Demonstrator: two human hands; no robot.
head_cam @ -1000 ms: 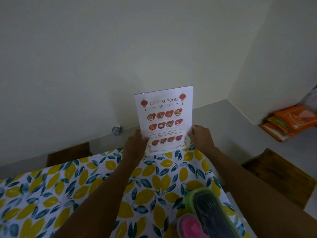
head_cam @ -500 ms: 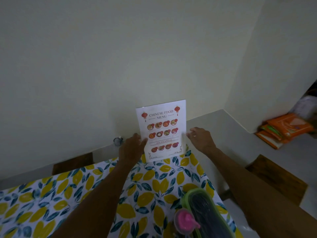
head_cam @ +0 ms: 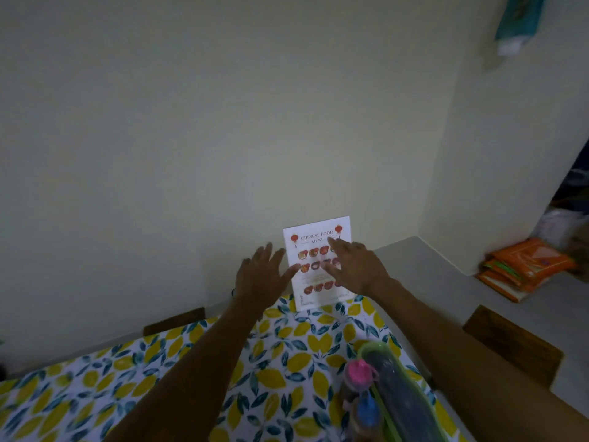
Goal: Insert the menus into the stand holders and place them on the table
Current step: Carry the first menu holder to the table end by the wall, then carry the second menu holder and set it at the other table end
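A white "Chinese Food Menu" sheet [head_cam: 314, 283] stands upright at the far right corner of the table [head_cam: 159, 378], which wears a lemon-print cloth. Its clear holder is too faint to make out. My left hand [head_cam: 259, 277] hovers just left of the menu, fingers spread, holding nothing. My right hand [head_cam: 357, 269] is raised in front of the menu's right half with fingers apart, covering part of the print. Neither hand grips the sheet.
A green tray [head_cam: 411, 400] with a pink-capped bottle [head_cam: 358, 373] and a blue-capped bottle [head_cam: 366, 409] sits at the table's near right. Wooden stools [head_cam: 513, 346] stand beside the table, another stool [head_cam: 173, 320] behind it. Orange packets [head_cam: 522, 266] lie on the floor by the wall.
Both hands have let go of the menu's lower edges and lifted with fingers spread. The menu stays standing at the table's far corner. The view has tilted upward.
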